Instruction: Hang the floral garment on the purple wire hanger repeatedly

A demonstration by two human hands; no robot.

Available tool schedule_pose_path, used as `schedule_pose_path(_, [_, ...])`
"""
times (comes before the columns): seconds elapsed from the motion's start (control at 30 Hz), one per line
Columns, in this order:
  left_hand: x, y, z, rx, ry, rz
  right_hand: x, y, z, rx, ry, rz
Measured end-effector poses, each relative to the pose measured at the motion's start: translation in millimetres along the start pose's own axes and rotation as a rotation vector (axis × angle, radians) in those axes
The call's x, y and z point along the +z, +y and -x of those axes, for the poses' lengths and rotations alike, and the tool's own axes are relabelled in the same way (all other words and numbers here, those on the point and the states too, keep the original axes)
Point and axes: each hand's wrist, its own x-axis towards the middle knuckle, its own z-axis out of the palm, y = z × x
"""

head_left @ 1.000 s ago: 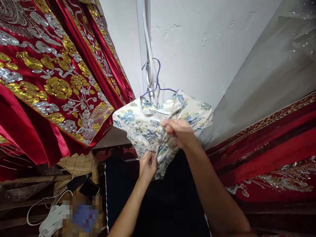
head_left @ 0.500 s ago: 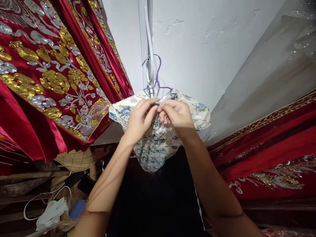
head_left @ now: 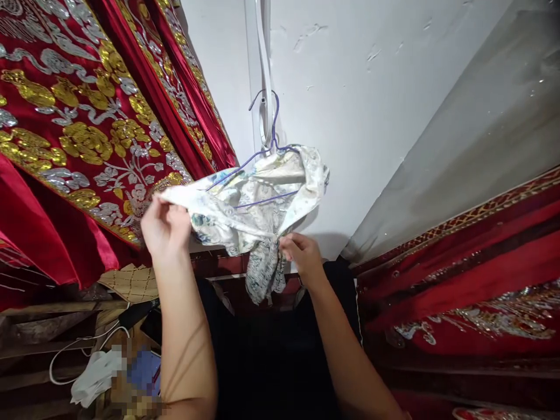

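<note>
A small cream garment with blue flower print (head_left: 258, 198) hangs on a purple wire hanger (head_left: 266, 140), hooked on a white strap against the wall. My left hand (head_left: 164, 224) pinches the garment's left edge and pulls it out to the side. My right hand (head_left: 301, 254) grips the bunched fabric at its lower middle. The cloth is opened up, so the hanger's bottom wire shows through it.
Red satin robes with gold and silver embroidery (head_left: 83, 134) hang at the left, and more red embroidered cloth (head_left: 472, 274) lies at the right. A grey glittery sheet (head_left: 472, 128) slopes at upper right. Below left are a white cable (head_left: 74, 350) and clutter on wooden shelves.
Both hands left the hanger's neck. My left hand moved left, drawing the garment's edge outward; my right hand dropped to the lower fabric. The garment now looks turned and bunched.
</note>
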Motion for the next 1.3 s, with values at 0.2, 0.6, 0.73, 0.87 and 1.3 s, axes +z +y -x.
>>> schedule_pose_path(0.2, [-5.4,-82.0,96.3,-0.207,0.018,0.025,-1.6,12.2,31.6,0.078,0.084,-0.091])
schedule_pose_path(0.6, [70.0,-8.2,156.1,-0.207,-0.23,0.13,-11.8,4.3,16.1,-0.056,-0.183,0.029])
schedule_pose_path(0.73, [74.0,10.0,146.5,-0.011,-0.31,-0.191,11.6,-12.6,3.1,-0.154,-0.602,-0.113])
schedule_pose_path(0.87, [52.5,5.2,121.8,-0.004,-0.494,-0.321,3.8,-30.0,-12.4,-0.122,-0.639,0.111])
schedule_pose_path(1.3, [-20.0,-17.2,77.6,0.047,-1.005,-1.139,-44.6,-28.6,-126.3,-0.199,-0.035,0.401])
